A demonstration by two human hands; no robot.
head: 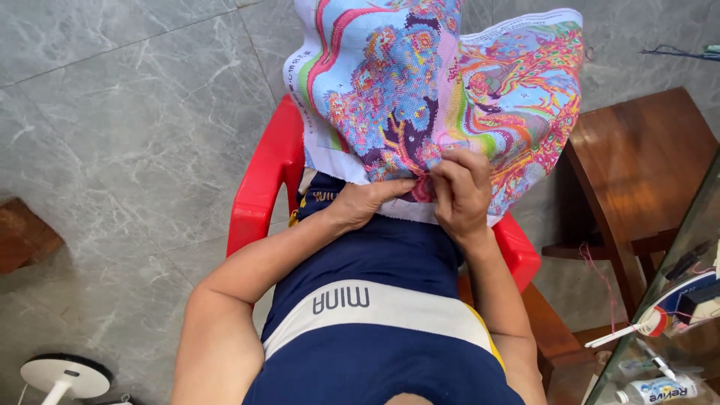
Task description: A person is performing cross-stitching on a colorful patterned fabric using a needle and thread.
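Embroidery cloth [442, 82] top cut off; left hand [360, 202] fingertips hidden underneath.

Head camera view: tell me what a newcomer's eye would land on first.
The brightly coloured cross-stitch canvas at top centre stands out, draped down over the person's lap. Just below its middle, the left hand and right hand pinch the cloth's lower edge close together. Under it, the red plastic chair glows against the grey marble floor, with a wooden stool at right.

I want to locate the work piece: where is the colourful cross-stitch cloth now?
In the head view, the colourful cross-stitch cloth hangs top centre over the red plastic chair, its lower edge pinched by the left hand and right hand.
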